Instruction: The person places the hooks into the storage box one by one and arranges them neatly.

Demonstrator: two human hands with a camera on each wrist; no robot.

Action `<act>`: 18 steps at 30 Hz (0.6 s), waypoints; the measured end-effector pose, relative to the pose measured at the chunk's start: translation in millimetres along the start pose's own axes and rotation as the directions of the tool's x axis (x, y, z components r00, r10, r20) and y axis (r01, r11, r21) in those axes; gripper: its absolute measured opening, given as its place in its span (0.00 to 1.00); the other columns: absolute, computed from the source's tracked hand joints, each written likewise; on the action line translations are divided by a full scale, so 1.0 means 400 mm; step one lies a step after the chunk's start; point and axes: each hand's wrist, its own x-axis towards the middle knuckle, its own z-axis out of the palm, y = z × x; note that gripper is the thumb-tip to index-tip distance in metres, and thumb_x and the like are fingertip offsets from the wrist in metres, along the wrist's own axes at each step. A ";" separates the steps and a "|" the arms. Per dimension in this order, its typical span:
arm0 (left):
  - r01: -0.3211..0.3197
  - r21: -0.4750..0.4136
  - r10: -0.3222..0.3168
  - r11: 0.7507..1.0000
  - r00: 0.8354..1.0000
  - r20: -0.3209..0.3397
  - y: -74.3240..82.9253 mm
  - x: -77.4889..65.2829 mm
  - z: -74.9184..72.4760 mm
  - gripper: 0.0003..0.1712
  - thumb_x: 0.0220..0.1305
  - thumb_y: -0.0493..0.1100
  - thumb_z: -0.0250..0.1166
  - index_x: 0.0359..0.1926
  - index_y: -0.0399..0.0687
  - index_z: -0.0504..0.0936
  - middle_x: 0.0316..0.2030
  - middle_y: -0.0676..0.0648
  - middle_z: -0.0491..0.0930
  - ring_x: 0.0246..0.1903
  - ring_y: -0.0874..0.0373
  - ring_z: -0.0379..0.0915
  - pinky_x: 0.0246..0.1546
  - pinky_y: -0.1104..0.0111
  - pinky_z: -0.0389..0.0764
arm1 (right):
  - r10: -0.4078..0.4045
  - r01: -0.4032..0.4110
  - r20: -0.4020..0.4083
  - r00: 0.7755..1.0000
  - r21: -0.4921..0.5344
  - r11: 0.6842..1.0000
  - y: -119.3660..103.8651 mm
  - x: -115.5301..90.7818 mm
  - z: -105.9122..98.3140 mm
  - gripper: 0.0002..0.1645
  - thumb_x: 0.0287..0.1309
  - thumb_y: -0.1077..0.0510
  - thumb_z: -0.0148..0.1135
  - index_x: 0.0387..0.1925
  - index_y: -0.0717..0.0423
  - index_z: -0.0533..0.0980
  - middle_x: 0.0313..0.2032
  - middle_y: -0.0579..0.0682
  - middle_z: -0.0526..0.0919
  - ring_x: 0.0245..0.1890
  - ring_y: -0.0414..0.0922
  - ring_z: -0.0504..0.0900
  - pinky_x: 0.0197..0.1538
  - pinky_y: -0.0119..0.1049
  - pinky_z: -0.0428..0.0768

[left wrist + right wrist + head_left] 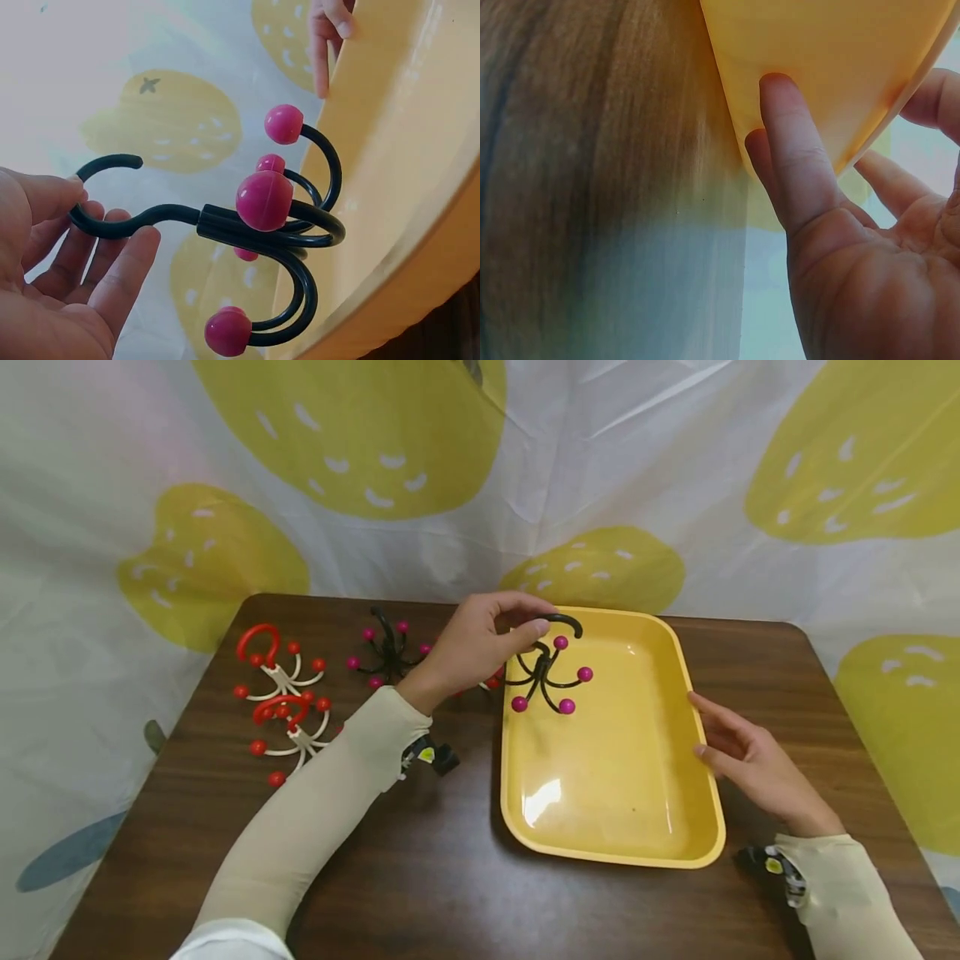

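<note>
My left hand (487,639) pinches the curved hook end of a black multi-arm hook hanger (542,668) with pink ball tips. In the left wrist view the same hanger (240,221) hangs from thumb and fingers, its arms spread out over the tray. Below it in the head view is the yellow tray (600,785). With nearly straight fingers my right hand (765,772) touches the tray's right side. The right wrist view has those fingers (799,142) against the outer wall, with another finger or the thumb up at the rim.
Two white hangers (281,677) with red hooks and red balls lie on the left of the brown table (420,877). Another black hanger (388,652) with pink balls lies behind my left forearm. Red balls of a further hanger (495,678) show beside the tray. A lemon-print cloth (420,552) hangs behind.
</note>
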 end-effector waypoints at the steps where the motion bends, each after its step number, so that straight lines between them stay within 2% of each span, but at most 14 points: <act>1: 0.006 0.000 -0.006 1.000 1.000 0.005 -0.003 0.007 0.003 0.13 0.75 0.41 0.67 0.56 0.44 0.87 0.53 0.46 0.87 0.45 0.53 0.88 0.49 0.64 0.90 | -0.001 0.001 0.004 1.000 0.000 1.000 0.001 0.001 -0.001 0.42 0.75 0.66 0.60 0.84 0.52 0.56 0.61 0.35 0.78 0.56 0.25 0.82 0.43 0.32 0.90; 5: 0.031 -0.026 -0.030 0.999 0.999 0.033 -0.021 0.039 0.021 0.14 0.75 0.44 0.67 0.57 0.46 0.87 0.54 0.47 0.86 0.47 0.55 0.87 0.51 0.61 0.90 | -0.017 0.017 0.004 1.000 -0.007 1.000 0.005 0.003 -0.003 0.42 0.75 0.66 0.60 0.84 0.54 0.56 0.63 0.33 0.77 0.57 0.24 0.81 0.43 0.32 0.90; 9: 0.055 -0.064 -0.051 0.996 0.997 0.060 -0.037 0.075 0.042 0.15 0.75 0.44 0.68 0.58 0.45 0.87 0.54 0.47 0.87 0.50 0.56 0.87 0.52 0.62 0.89 | -0.023 0.023 -0.002 1.000 -0.010 1.000 0.007 0.002 -0.004 0.42 0.75 0.66 0.60 0.83 0.54 0.56 0.63 0.32 0.77 0.57 0.24 0.81 0.43 0.31 0.89; 12: 0.073 -0.094 -0.067 0.993 0.995 0.067 -0.044 0.098 0.057 0.15 0.75 0.43 0.68 0.57 0.44 0.87 0.52 0.45 0.88 0.50 0.56 0.87 0.51 0.63 0.89 | -0.017 0.017 0.000 1.000 -0.007 1.000 0.006 0.002 -0.002 0.42 0.75 0.66 0.60 0.84 0.54 0.56 0.63 0.33 0.77 0.57 0.25 0.82 0.43 0.32 0.90; 18: 0.130 -0.137 -0.119 0.982 0.989 0.087 -0.056 0.134 0.077 0.14 0.74 0.41 0.69 0.57 0.43 0.87 0.51 0.43 0.88 0.50 0.53 0.87 0.53 0.59 0.89 | 0.008 -0.008 0.008 1.000 -0.006 1.000 -0.002 0.010 0.008 0.42 0.75 0.64 0.61 0.84 0.51 0.56 0.63 0.39 0.77 0.56 0.25 0.82 0.44 0.32 0.90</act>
